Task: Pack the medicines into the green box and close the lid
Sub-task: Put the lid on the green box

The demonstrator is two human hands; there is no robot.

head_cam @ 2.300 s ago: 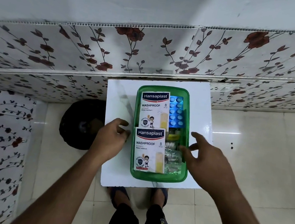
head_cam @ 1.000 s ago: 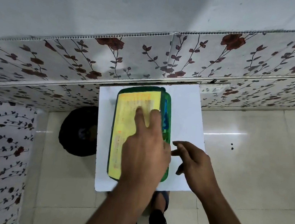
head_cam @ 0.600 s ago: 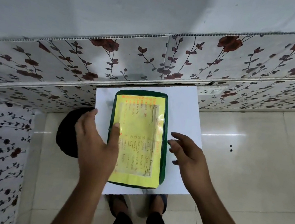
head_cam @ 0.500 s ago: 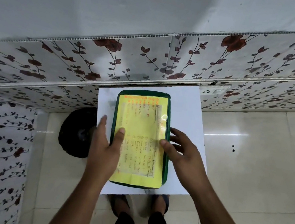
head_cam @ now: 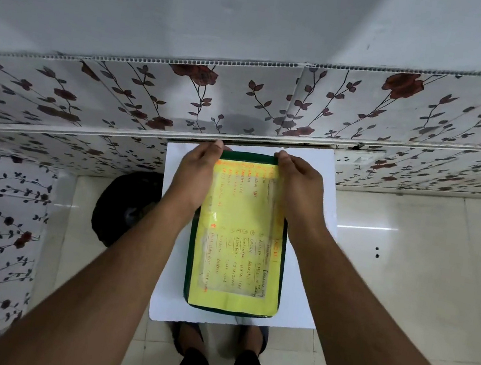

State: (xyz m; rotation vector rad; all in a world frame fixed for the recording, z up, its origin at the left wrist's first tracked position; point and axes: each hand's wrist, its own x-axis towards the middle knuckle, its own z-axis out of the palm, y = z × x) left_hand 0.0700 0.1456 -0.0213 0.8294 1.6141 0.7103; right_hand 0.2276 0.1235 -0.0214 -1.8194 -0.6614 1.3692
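Observation:
The green box (head_cam: 280,268) lies on a small white table (head_cam: 314,199) with its dark green lid on top, so the medicines inside are hidden. A yellow handwritten sheet (head_cam: 238,244) covers most of the lid. My left hand (head_cam: 198,173) lies along the lid's left side with its fingertips curled over the far left corner. Along the right side, my right hand (head_cam: 295,187) has its fingertips over the far right corner. Both hands press on the lid's far edge.
The white table stands against a wall of floral panels (head_cam: 244,105). A black round object (head_cam: 124,206) sits on the tiled floor to the table's left. My feet (head_cam: 219,343) show below the table's near edge. Glossy floor tiles (head_cam: 406,267) spread to the right.
The lid went onto the open box and hid the plaster packs and blister strips. Both hands then slid from the lid's middle sides up to its far corners.

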